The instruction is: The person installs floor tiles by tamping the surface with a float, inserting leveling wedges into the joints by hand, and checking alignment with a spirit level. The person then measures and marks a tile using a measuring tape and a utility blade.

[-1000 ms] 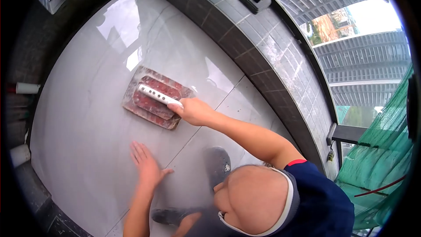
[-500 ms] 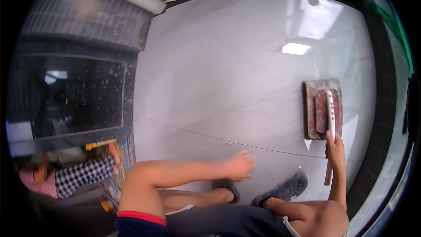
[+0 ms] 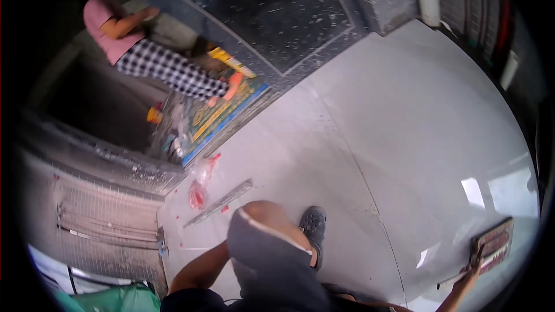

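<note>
Low at the right, my right hand is closed around the long pale handle of a flat hand tool. The tool's rectangular block, with a worn reddish back, rests on the glossy grey tiled floor. I cannot make out its underside. My left forearm reaches behind my bent leg, which hides the left hand completely. A dark clog on my foot stands on the tiles beside a long joint line.
A grey straight bar lies on the floor at left, near a clear-and-red plastic bag. Beyond, a person in a pink shirt is at a doorway with a blue-edged mat. Green sheeting shows at lower left.
The view has swung toward the doorway, bringing the bar and bag into sight. My left hand, earlier visible over the floor, is now behind my leg. The tool is still in my right hand.
</note>
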Motion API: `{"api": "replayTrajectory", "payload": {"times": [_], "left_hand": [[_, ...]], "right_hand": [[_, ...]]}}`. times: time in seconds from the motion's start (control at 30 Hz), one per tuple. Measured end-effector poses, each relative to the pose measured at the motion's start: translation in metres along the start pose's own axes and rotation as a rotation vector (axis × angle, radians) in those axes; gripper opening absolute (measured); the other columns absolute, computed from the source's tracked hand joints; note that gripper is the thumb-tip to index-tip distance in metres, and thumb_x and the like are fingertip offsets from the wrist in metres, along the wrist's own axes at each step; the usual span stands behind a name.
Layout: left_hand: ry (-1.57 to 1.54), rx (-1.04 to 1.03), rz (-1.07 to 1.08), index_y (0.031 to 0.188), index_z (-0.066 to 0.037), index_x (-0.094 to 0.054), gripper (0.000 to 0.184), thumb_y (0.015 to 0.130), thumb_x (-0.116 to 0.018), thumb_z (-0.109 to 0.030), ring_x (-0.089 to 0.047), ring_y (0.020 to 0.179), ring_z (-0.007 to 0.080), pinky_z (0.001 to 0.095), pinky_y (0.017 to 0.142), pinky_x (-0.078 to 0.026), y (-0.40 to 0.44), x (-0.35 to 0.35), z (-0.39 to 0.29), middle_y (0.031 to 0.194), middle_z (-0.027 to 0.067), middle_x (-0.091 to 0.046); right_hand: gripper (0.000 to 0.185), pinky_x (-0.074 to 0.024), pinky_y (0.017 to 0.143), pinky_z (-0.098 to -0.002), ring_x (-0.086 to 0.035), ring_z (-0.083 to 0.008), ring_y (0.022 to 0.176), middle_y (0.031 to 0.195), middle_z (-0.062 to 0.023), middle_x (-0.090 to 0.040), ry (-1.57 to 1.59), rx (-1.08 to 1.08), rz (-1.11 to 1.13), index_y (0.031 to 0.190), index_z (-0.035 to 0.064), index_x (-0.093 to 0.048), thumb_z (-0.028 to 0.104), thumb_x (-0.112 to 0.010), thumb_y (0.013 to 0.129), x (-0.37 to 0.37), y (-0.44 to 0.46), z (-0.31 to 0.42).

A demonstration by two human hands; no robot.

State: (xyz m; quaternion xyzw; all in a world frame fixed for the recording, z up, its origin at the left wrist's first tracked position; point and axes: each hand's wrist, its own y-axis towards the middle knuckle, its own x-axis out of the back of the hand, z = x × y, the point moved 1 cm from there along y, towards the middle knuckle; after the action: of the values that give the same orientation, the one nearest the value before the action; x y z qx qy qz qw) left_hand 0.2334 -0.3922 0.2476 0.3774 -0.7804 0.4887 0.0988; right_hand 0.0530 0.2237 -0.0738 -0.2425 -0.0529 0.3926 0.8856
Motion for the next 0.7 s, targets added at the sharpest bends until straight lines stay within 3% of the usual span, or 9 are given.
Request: {"api": "replayTrajectory", "payload": {"times": [0.13, 0.2, 0.23, 0.27, 0.33, 0.4, 0.6, 0.7], "left_hand": [[-0.065, 0.545, -0.433, 0.109, -0.005, -0.073, 0.035, 0.091, -0.067, -0.034, -0.067, 0.114, 0.0301, 0.0427, 0.093, -0.054, -0.033, -0.129, 0.142, 0.112, 0.0140, -0.073], [-0.026, 0.695, -0.426, 0.104, -0.004, -0.074, 0.035, 0.088, -0.068, -0.035, -0.068, 0.111, 0.0321, 0.0431, 0.091, -0.056, -0.034, -0.169, 0.184, 0.110, 0.0156, -0.073], [-0.015, 0.771, -0.262, 0.105, -0.006, -0.075, 0.042, 0.090, -0.067, -0.045, -0.068, 0.112, 0.0336, 0.0454, 0.091, -0.056, -0.031, -0.168, 0.198, 0.112, 0.0156, -0.073], [-0.036, 0.777, -0.271, 0.105, -0.006, -0.075, 0.042, 0.090, -0.067, -0.045, -0.068, 0.112, 0.0336, 0.0454, 0.091, -0.056, -0.027, -0.166, 0.211, 0.112, 0.0156, -0.073], [-0.059, 0.987, -0.201, 0.104, -0.005, -0.075, 0.055, 0.095, -0.061, -0.057, -0.068, 0.111, 0.0353, 0.0492, 0.091, -0.055, -0.022, -0.146, 0.235, 0.112, 0.0161, -0.073], [-0.159, 1.105, -0.288, 0.104, -0.005, -0.075, 0.066, 0.096, -0.055, -0.067, -0.068, 0.110, 0.0366, 0.0512, 0.091, -0.055, -0.027, -0.120, 0.264, 0.112, 0.0162, -0.073], [-0.267, 1.468, -0.696, 0.105, -0.006, -0.076, 0.056, 0.105, -0.046, -0.054, -0.069, 0.107, 0.0403, 0.0531, 0.093, -0.054, -0.054, -0.100, 0.416, 0.110, 0.0194, -0.074], [-0.285, 1.552, -0.876, 0.103, -0.004, -0.075, 0.050, 0.105, -0.048, -0.046, -0.070, 0.103, 0.0422, 0.0535, 0.092, -0.054, -0.081, -0.089, 0.482, 0.106, 0.0218, -0.074]], "right_hand": [[0.038, -0.0468, 0.063, -0.0271, -0.062, -0.0215, 0.077, 0.105, -0.0111, -0.068, -0.460, 0.229, -0.062, 0.113, 0.0027, -0.062, 0.038, -0.065, 0.100, -0.049, -0.004, 0.059], [0.039, -0.0453, 0.066, -0.0284, -0.060, -0.0229, 0.081, 0.108, -0.0118, -0.066, -0.570, 0.279, -0.077, 0.116, 0.0033, -0.060, 0.039, -0.065, 0.100, -0.077, -0.013, 0.077], [0.039, -0.0446, 0.068, -0.0291, -0.059, -0.0236, 0.083, 0.110, -0.0121, -0.065, -0.618, 0.303, -0.076, 0.117, 0.0036, -0.059, 0.039, -0.065, 0.100, -0.091, -0.015, 0.084], [0.040, -0.0439, 0.070, -0.0298, -0.058, -0.0243, 0.085, 0.112, -0.0125, -0.064, -0.655, 0.322, -0.074, 0.119, 0.0039, -0.058, 0.039, -0.065, 0.100, -0.103, -0.017, 0.091], [0.041, -0.0424, 0.073, -0.0312, -0.055, -0.0257, 0.089, 0.115, -0.0131, -0.062, -0.720, 0.352, -0.059, 0.121, 0.0045, -0.057, 0.039, -0.065, 0.100, -0.127, -0.022, 0.100], [0.043, -0.0410, 0.076, -0.0325, -0.053, -0.0271, 0.093, 0.118, -0.0138, -0.060, -0.783, 0.362, -0.037, 0.124, 0.0051, -0.055, 0.039, -0.064, 0.100, -0.148, -0.028, 0.106], [0.048, -0.0366, 0.087, -0.0366, -0.046, -0.0313, 0.106, 0.129, -0.0158, -0.053, -1.054, 0.364, 0.034, 0.132, 0.0070, -0.050, 0.039, -0.064, 0.100, -0.214, -0.057, 0.122], [0.051, -0.0344, 0.092, -0.0387, -0.043, -0.0334, 0.112, 0.134, -0.0168, -0.050, -1.221, 0.329, 0.076, 0.136, 0.0079, -0.047, 0.039, -0.063, 0.099, -0.252, -0.053, 0.130]]}}
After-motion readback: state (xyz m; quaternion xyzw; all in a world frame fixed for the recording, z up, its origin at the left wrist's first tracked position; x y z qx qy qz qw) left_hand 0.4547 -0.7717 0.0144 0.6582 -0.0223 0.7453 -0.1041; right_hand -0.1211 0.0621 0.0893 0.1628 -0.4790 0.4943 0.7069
